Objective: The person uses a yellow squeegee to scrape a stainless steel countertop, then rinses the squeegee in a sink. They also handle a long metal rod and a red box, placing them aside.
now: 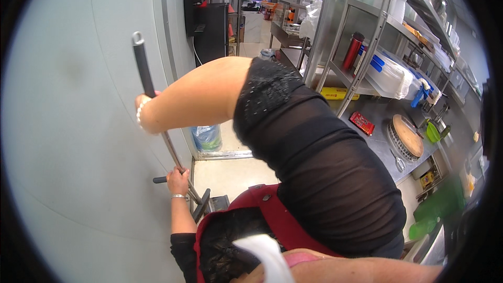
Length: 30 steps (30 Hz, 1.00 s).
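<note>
My right arm reaches across to the left, and my right hand [140,100], with a beaded bracelet at its wrist, is wrapped around a metal pole [171,149] just below its black grip [142,65]. Lower down, my left hand [178,181], wearing a silver bracelet, also holds the pole. A short black handle end [160,180] sticks out beside the left hand; whether it belongs to a second tool I cannot tell. Near the floor, a dark broom or dustpan part [201,205] shows at the pole's lower end, next to a grey dustpan-like piece [218,203]. My body hides part of them.
A pale wall panel [78,125] stands close on my left. Beyond a metal floor sill [224,156] sits a bag-lined bin [207,138]. To my right are a steel shelving rack [369,49] and a steel worktable [379,141] bearing a red packet [361,123] and a round wooden board [407,135].
</note>
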Each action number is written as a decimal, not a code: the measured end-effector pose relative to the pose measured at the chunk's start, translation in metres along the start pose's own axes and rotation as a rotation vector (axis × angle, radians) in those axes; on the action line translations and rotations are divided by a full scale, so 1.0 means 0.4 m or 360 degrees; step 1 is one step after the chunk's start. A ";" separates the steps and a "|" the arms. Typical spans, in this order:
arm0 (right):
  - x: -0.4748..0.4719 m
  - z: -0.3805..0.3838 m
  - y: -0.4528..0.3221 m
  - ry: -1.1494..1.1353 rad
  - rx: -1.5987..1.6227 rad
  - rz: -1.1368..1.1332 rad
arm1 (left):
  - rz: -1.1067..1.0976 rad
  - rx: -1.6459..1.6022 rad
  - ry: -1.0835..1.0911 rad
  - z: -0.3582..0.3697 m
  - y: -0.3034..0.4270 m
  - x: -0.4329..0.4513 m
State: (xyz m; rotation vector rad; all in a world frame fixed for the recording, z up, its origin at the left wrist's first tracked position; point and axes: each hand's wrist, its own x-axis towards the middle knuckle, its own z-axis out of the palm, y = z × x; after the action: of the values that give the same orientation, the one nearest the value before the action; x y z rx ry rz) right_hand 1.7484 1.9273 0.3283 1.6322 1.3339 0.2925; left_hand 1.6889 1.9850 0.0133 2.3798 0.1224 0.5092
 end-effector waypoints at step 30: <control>0.029 -0.022 -0.097 -0.0033 0.0360 -0.0105 | -0.0151 0.0198 0.0026 0.014 -0.015 -0.110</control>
State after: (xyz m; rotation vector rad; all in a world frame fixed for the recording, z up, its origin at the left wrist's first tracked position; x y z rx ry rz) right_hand 1.7226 1.9391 0.2979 1.7675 1.4441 0.0868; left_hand 1.6510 1.9762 -0.0087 2.4770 0.2806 0.4889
